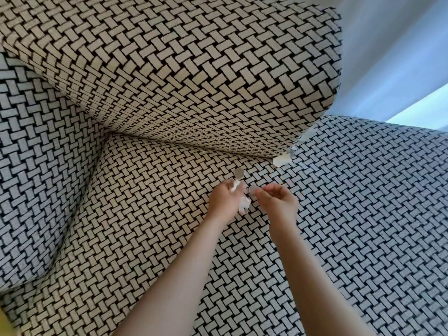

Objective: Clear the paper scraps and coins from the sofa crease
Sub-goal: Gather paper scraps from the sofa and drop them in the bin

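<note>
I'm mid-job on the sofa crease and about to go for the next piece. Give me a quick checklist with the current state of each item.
1. Left hand has a firm hold on the collected scraps: ok, its fingers are curled round them.
2. Right hand has the near coin: cannot tell; the fingertips are at it, but the grip is unclear.
3. Far coin can be picked: ok, it lies exposed on the seat just beyond the left hand.
4. Crease is cleared: not ok; a white scrap sticks out from under the back cushion, and paper strips lie further along.
5. Somewhere to drop things: cannot tell, none is in view.
</note>
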The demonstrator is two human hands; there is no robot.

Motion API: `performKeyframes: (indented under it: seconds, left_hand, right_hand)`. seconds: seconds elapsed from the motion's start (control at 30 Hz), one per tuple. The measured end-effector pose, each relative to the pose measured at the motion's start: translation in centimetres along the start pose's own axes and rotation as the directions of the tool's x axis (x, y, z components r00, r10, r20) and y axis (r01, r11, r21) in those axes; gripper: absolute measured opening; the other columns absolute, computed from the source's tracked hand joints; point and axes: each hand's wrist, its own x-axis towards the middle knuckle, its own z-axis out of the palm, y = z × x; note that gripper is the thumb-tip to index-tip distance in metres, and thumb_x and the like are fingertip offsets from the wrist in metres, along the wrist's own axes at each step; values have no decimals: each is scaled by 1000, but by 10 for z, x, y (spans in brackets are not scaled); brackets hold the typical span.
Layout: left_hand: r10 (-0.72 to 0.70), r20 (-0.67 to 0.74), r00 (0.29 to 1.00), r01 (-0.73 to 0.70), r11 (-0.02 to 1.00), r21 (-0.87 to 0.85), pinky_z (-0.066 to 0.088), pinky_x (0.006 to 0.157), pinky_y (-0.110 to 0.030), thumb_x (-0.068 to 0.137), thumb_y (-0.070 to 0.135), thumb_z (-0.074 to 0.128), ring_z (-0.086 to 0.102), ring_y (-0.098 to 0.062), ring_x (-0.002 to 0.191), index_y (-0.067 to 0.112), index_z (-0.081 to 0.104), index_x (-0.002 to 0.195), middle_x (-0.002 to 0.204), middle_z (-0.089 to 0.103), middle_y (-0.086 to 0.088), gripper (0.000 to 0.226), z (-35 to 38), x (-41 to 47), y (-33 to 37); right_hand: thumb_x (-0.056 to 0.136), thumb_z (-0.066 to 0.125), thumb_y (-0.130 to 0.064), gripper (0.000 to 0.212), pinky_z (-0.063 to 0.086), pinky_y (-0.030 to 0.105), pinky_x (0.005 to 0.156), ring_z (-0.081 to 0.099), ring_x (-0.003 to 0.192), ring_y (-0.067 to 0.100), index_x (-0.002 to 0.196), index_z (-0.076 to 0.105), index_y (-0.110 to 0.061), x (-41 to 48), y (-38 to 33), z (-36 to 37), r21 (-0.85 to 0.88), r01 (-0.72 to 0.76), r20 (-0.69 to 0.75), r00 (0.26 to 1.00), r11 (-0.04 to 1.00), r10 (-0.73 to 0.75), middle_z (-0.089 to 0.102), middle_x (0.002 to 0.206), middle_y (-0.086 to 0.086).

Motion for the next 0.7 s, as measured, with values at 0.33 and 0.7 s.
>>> performKeyframes:
  seconds: [0.33, 0.7]
  left_hand:
    - [-264, 106, 959, 276, 767, -579, 40, 44, -21, 98, 18, 41, 51, -14, 58, 12, 50, 90, 72, 55, -3, 14, -4, -5, 14]
    - [-317, 20, 948, 275, 788, -550, 35, 29, -11, 98, 13, 39, 48, -17, 62, 11, 50, 94, 84, 52, -8, 12, -31, 7, 6]
  right_hand:
    - [84, 56, 1, 22, 54, 15, 60, 65, 68, 11, 82, 64, -19, -9, -6, 18, -514, 375, 244, 926, 772, -287, 68, 77, -5]
    - [88, 56, -9, 15, 43, 23, 74, 51, 84, 19, 101, 62, -5, 18, 7, 19, -843, 342, 237, 929, 415, -283, 53, 106, 9]
